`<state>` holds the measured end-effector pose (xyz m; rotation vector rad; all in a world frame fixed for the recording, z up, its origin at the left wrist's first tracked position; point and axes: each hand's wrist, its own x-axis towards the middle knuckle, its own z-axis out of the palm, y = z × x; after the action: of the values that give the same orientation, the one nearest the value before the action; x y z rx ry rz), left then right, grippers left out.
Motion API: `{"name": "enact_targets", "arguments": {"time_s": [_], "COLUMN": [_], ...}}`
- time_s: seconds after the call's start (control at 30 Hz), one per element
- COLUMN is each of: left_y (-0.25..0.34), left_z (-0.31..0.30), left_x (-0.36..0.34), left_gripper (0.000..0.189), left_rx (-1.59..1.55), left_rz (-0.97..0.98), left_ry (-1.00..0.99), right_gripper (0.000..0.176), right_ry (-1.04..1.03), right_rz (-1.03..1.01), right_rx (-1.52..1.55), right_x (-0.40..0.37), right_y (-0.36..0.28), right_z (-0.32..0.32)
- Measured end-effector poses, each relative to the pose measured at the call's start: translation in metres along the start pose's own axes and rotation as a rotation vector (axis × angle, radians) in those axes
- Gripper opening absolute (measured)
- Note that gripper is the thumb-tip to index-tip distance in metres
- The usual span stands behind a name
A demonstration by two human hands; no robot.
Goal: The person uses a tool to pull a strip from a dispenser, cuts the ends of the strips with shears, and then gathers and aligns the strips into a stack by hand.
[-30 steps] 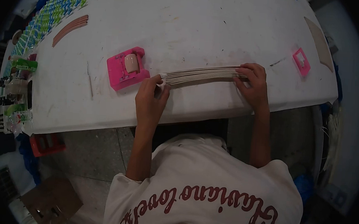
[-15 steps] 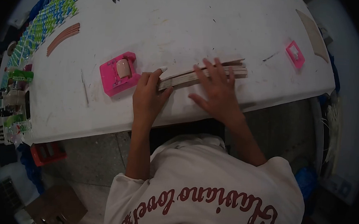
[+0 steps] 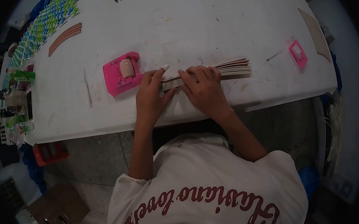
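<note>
- Right now the person is leaning over a white table [image 3: 186, 21], with both hands working near its front edge.
- A stack of strips [image 3: 234, 68], thin and tan, is lying on its side along the table, running from left to right and fanning slightly at its right end.
- The left hand [image 3: 151, 95] is pinching the left end of the stack, with the thumb on the near side and the fingers on the far side; a white tip is showing on the forefinger.
- The right hand [image 3: 204, 91] is lying across the stack just beside the left hand, its fingers curling over the top and gripping the strips.
- The right half of the stack is sticking out free past the right hand.
- A pink block [image 3: 122, 72] is sitting just left of the left hand, with a pale nail-shaped piece on top.
- A thin stick [image 3: 88, 88] is lying further left.
- A small pink frame [image 3: 298, 53] is resting well to the right of the stack.
- A bundle of brown strips [image 3: 64, 39] is lying near the far left, beside rows of green and blue pieces [image 3: 44, 19].
</note>
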<state>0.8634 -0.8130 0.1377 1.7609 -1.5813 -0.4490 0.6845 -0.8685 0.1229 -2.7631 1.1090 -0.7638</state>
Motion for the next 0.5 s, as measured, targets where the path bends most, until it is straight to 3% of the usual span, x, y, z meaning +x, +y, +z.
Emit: {"name": "enact_targets", "arguments": {"time_s": [0.13,0.5], "left_y": [-0.009,-0.009], "left_z": [0.0,-0.004], "left_x": [-0.001,0.008], "left_gripper": [0.06,0.054], "left_rx": [0.08,-0.127], "left_rz": [0.108,0.06], "left_ry": [0.0,-0.113], "right_gripper": [0.047,0.074], "right_ry": [-0.025,-0.18], "right_rz": [-0.007,-0.012], "right_rx": [-0.038,0.056], "right_x": [-0.003,-0.009], "right_y": [0.0,-0.029], "right_z": [0.003,-0.007]}}
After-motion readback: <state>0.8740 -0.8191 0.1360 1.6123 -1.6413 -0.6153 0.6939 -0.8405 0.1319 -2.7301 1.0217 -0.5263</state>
